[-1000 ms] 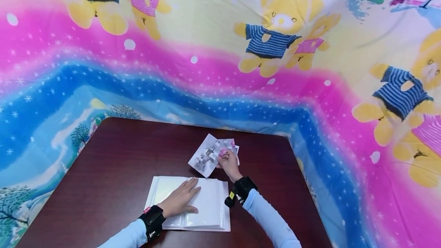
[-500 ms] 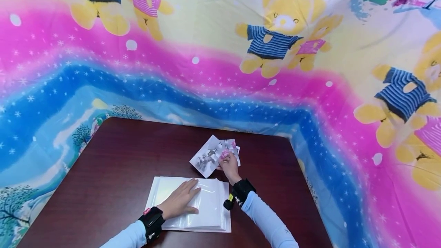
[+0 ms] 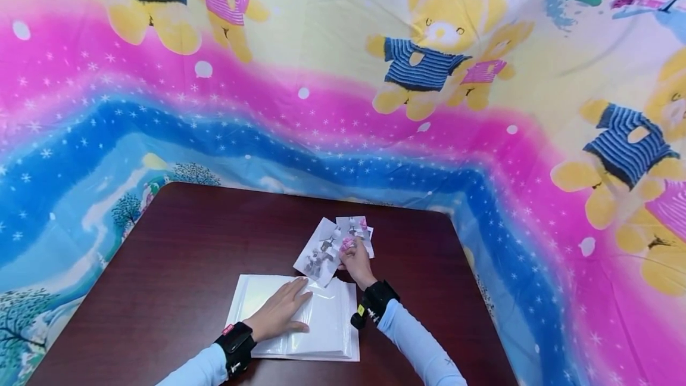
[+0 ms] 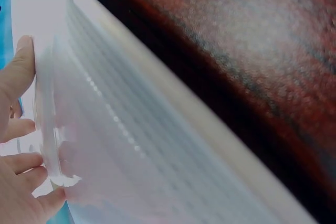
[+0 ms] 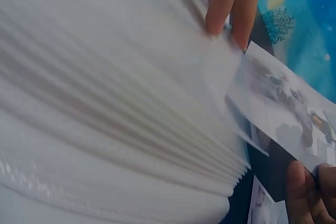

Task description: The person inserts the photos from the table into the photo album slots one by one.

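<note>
Currently at one o'clock from the white album [image 3: 327,320]: one photo print [image 3: 317,253], its edge pinched by the right hand [image 3: 356,262], best guided level and unbent while the left hand [image 3: 280,313], apart with fingers outstretched, rests on the album.

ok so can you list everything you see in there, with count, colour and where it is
table: 1, dark red-brown, before the person
album: 1, white with clear pages, at the near side of the table
held photo: 1, grey and white, in the right hand by the album's far edge
other photos: at least 1, grey and white with pink, beyond the right hand; overlap hides the exact count
cloth: blue, pink and yellow with printed bears, around the table; number of sheets unclear
wristbands: 2, black, one per wrist
sleeves: 2, light blue, on the forearms
left hand: 1, on the album
right hand: 1, pinching the held photo
</note>
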The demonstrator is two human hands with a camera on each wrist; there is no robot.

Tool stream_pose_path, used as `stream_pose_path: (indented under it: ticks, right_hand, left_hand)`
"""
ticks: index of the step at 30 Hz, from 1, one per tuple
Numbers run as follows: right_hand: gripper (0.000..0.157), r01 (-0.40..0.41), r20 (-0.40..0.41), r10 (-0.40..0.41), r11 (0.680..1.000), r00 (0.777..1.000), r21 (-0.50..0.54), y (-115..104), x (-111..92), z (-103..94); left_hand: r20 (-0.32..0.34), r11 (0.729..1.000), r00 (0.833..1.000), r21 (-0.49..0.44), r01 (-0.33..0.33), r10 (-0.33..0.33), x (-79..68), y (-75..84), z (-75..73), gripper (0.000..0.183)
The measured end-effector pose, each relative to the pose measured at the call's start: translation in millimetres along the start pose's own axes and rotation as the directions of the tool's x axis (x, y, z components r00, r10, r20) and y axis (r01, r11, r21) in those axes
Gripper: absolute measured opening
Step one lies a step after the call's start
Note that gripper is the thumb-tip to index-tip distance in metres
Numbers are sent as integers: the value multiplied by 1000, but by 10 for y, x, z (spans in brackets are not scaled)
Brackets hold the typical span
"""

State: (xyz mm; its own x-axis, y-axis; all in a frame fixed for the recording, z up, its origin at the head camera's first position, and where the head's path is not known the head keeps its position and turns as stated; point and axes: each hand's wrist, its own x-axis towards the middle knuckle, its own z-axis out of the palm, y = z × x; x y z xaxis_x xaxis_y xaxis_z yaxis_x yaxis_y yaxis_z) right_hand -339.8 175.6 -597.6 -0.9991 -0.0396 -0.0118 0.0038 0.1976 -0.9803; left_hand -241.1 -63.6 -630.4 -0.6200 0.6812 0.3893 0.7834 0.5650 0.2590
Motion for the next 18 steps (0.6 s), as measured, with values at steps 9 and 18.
stream_pose_path:
  ticks: [9,18]
  right_hand:
    - [69,176,127,-154,967,980,-183,-7,18,-112]
    - [67,188,210,-131,941,969,-280,26,51,-154]
  left_hand:
    - [31,999,999,-32,27,-26,-13,3,-5,72]
    - [51,998,998,-39,41,-39,-13,20,-7,75]
